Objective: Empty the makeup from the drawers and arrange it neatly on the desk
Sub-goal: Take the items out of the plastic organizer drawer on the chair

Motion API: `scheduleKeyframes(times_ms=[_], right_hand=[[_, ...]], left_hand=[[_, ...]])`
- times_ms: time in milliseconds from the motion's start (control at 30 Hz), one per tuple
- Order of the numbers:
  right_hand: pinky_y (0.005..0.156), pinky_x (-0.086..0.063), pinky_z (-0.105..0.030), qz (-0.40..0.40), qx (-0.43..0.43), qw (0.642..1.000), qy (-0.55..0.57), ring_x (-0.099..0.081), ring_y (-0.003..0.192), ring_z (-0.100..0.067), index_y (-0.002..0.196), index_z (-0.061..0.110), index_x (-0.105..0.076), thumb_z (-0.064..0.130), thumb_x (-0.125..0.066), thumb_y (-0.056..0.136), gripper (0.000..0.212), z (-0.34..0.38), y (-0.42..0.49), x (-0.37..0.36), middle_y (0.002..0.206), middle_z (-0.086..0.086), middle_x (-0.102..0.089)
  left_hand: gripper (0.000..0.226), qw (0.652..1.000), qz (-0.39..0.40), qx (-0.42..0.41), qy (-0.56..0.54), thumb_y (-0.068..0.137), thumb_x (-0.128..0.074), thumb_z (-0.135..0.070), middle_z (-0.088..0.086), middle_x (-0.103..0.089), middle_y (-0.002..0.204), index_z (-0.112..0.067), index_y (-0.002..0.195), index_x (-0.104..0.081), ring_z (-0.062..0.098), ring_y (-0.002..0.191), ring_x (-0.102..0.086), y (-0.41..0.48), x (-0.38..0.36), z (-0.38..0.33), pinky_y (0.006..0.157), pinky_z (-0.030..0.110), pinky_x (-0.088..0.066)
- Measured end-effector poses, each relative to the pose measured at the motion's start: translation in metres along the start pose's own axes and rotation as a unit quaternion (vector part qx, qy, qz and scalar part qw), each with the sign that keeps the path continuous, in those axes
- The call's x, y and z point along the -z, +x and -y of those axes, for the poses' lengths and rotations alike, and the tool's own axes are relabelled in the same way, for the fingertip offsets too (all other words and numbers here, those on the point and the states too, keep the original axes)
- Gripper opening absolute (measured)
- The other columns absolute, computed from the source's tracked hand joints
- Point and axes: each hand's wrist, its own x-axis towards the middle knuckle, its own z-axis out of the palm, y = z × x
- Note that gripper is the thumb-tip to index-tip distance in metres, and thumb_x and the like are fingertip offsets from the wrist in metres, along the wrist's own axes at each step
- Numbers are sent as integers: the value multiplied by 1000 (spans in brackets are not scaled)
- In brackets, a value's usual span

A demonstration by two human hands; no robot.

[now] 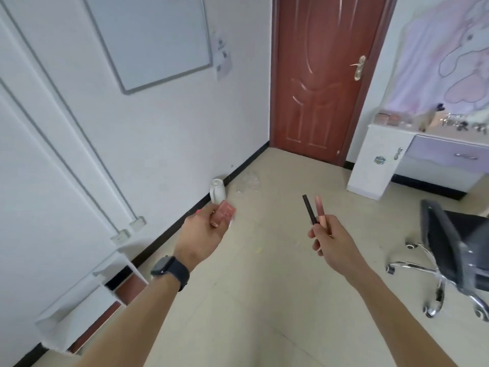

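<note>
Right now the left grip (203,229) is curled round a small pink compact (225,211), held out above the floor (264,300), with a dark watch (169,270) on its wrist. The right grip (330,239) pinches two slim sticks side by side, a black pencil (309,209) and a pink tube (321,210), both pointing up and away. Well apart from both, at far right, stands the white tabletop (391,128) with a lilac drawer (449,154). Small makeup pieces (389,118) lie along its top, too blurred to name. A black swivel chair (449,247) sits near it. A white jug (218,192) stands against the wall's base.
</note>
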Motion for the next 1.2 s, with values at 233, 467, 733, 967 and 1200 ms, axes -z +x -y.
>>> scheduleKeyframes(times_ms=[233, 467, 733, 967, 1200], right_hand=[[64, -46, -29, -92, -29, 995, 3, -57, 61, -9, 105, 13, -55, 16, -43, 105, 12, -11, 129, 55, 88, 1, -66], [62, -48, -30, -211, -78, 974, 24, -57, 57, -5, 103, 14, -56, 12, -46, 104, 11, -17, 237, 132, 87, -1, -67], [68, -49, -38, -305, -97, 947, 43, -59, 63, -12, 104, 15, -58, 13, -48, 103, 10, -47, 366, 253, 88, -2, -68], [67, -48, -34, -295, -101, 948, 68, -59, 67, -14, 107, 14, -57, 14, -47, 104, 11, -80, 515, 376, 91, -3, -68], [66, -48, -33, -291, -116, 948, 58, -60, 62, -11, 103, 17, -56, 16, -46, 105, 10, -100, 654, 486, 89, -1, -67]], left_hand=[[17, 996, 44, -77, -31, 95, -59, -43, -4, -62, 62, -31, 84, -55, 16, 59, -61, 172, -85, -62, 61, 34, -52], [19, 976, 121, -174, -48, 95, -58, -40, -5, -59, 63, -25, 85, -56, 15, 59, -57, 343, -170, -146, 60, 38, -51], [18, 943, 216, -228, -107, 94, -59, -42, -8, -57, 61, -30, 81, -55, 6, 52, -48, 484, -307, -272, 54, 29, -43], [13, 945, 227, -206, -114, 94, -58, -40, -11, -58, 63, -29, 87, -57, 4, 52, -48, 605, -424, -381, 53, 23, -40], [19, 947, 226, -190, -125, 96, -58, -47, -6, -67, 74, -29, 92, -61, 3, 56, -53, 725, -513, -469, 54, 18, -40]])
